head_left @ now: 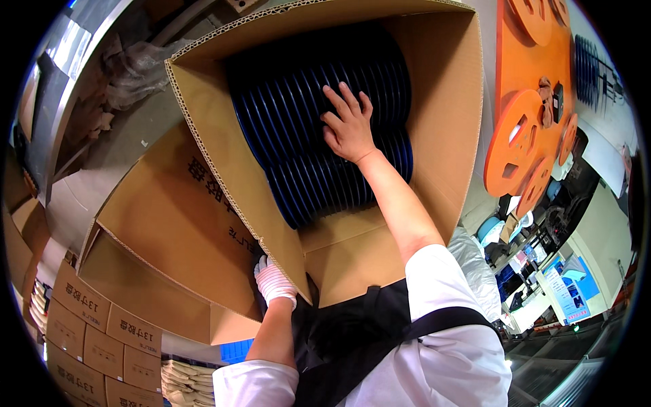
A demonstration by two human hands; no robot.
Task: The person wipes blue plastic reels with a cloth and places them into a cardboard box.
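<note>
A: Where is the right hand (349,129)?

B: Upper middle of the frame, bare, reaching down into the big open cardboard box (444,102). Its palm lies flat on the row of dark blue reels (298,115) that stand on edge inside. The fingers are spread apart and rest across several rims; it clamps nothing.

A: And the reels themselves?

B: They fill the left and middle of the box, packed side by side, in what looks like two rows: one higher in the frame, one just below it toward the lower centre of the box. The right inner wall of the box is bare.

A: The left hand (273,281)?

B: Lower centre-left, in a white glove with thin red stripes. It sits at the near bottom corner of the box, against the cardboard. Its fingers run behind the edge, so I cannot tell whether they are curled shut or loose.

A: What else is around?

B: A folded-out flap (169,224) spreads to the left of the box. Stacked smaller cartons (102,332) sit in the lower left corner. At the upper right, orange reels (515,142) lie on an orange surface. The person wears a white short-sleeved shirt (454,359) under a dark apron (352,332), at the bottom of the frame.
</note>
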